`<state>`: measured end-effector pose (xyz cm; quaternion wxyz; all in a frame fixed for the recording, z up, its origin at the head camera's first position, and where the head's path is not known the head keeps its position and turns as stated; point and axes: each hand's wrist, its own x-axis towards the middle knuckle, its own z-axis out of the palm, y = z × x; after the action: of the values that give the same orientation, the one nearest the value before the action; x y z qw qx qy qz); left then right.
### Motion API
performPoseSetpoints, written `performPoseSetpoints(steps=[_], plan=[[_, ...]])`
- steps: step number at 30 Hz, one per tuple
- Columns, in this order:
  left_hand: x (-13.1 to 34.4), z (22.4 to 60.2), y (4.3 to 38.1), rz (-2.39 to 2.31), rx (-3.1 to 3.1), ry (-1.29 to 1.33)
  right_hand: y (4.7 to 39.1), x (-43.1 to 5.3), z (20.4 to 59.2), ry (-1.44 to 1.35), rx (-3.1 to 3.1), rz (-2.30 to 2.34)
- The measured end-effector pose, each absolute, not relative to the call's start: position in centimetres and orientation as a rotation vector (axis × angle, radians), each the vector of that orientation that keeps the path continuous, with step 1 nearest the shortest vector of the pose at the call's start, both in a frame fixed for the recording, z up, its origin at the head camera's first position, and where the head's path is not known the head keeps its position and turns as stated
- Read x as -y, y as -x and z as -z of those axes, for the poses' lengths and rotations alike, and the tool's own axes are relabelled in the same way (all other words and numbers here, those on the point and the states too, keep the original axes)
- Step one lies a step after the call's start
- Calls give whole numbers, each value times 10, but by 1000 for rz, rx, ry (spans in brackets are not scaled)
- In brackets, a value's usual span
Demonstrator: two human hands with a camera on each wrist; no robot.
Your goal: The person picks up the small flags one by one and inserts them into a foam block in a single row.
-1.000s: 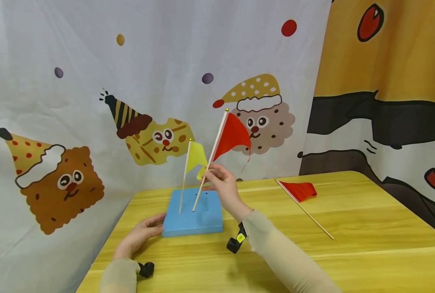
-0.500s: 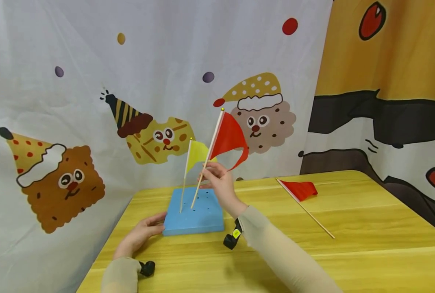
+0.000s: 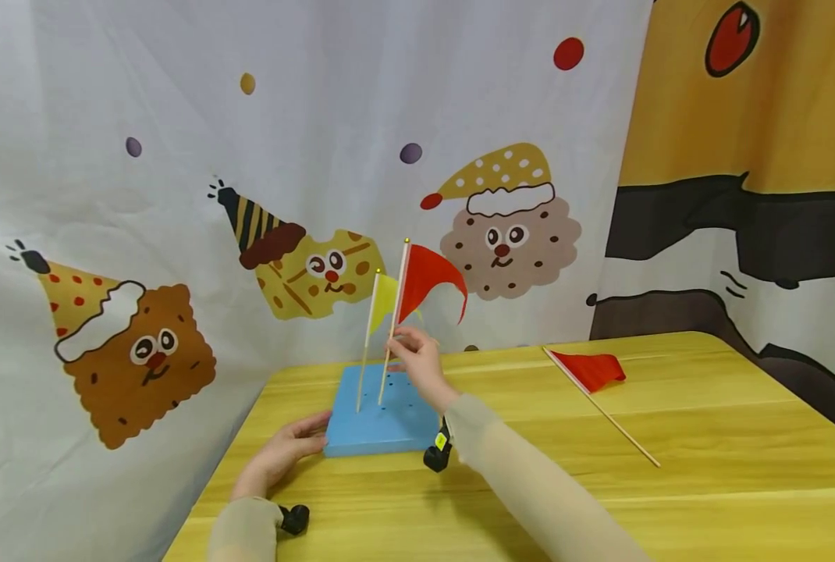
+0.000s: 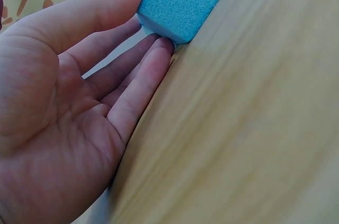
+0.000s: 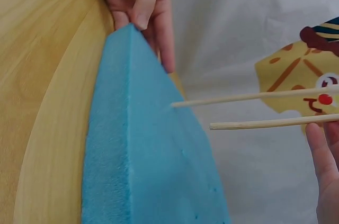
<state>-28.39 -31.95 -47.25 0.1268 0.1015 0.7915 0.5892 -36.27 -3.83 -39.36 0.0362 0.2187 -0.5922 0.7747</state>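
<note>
My right hand (image 3: 421, 363) pinches the stick of a red flag (image 3: 428, 269), held nearly upright above a blue foam block (image 3: 382, 446) dotted with small holes. In the right wrist view the blunt lower end of its stick (image 5: 243, 124) is free, just off the block's top face. Beside it, a yellow flag (image 3: 382, 303) stands planted in the block. My left hand (image 3: 287, 453) rests at the block's left side; in the left wrist view its thumb touches the corner and the loosely extended fingers lie along the side, low by the table.
A second red flag (image 3: 596, 371) lies on the wooden table (image 3: 516, 414) at the right, its stick slanting toward the front. Behind the table hangs a white cloth (image 3: 333, 94) printed with cartoon biscuits.
My right hand has brought the red flag lower and more upright, closer to the yellow flag. My left hand stays at the block, and the head view has shifted slightly.
</note>
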Motion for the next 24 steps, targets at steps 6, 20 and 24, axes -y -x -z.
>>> performPoseSetpoints(steps=[6,20,24], plan=[[320,472,284,-1706,-2307,-309,357,40,390,-653,1883,-2370],[320,475,285,-1727,-2318,-296,349,43,391,-634,1906,-2275],[320,476,286,-1732,-2311,-294,351,42,393,-655,1908,-2287]])
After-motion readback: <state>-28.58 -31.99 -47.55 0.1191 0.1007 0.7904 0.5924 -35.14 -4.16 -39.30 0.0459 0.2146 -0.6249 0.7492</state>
